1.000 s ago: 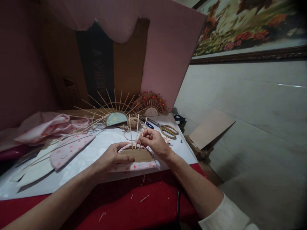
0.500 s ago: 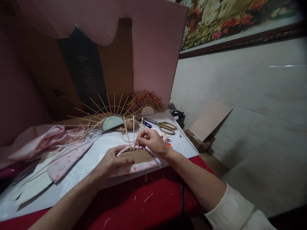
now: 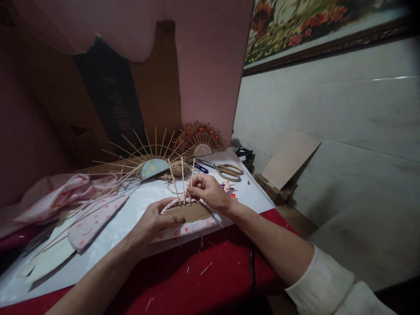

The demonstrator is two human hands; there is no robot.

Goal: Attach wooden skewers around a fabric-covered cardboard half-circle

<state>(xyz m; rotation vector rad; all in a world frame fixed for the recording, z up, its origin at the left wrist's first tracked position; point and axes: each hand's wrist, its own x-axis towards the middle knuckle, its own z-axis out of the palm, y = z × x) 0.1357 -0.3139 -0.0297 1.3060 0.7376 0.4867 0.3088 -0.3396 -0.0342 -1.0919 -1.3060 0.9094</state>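
A half-round cardboard piece (image 3: 188, 213), edged with pink flowered cloth, lies near the front of the white sheet. My left hand (image 3: 157, 218) grips its left end, thumb on top of the cardboard. Three thin wooden sticks stand up from its curved edge. My right hand (image 3: 206, 191) pinches the rightmost stick (image 3: 192, 173) low down, close to that edge. The middle stick (image 3: 183, 177) and the left stick (image 3: 173, 181) stand untouched. The stick's lower end is partly hidden by my right fingers.
Behind are a stick fan with a blue half-round base (image 3: 155, 168), a beaded fan (image 3: 201, 135), a twine ball (image 3: 180, 168), and gold-handled scissors (image 3: 229, 171). Left lie a cloth-covered half-round (image 3: 95, 223) and crumpled pink cloth (image 3: 65, 192). Scraps dot the red cloth (image 3: 177, 280).
The camera view has shifted slightly. Both hands keep their hold on the cardboard piece and the rightmost stick, with hardly any movement.
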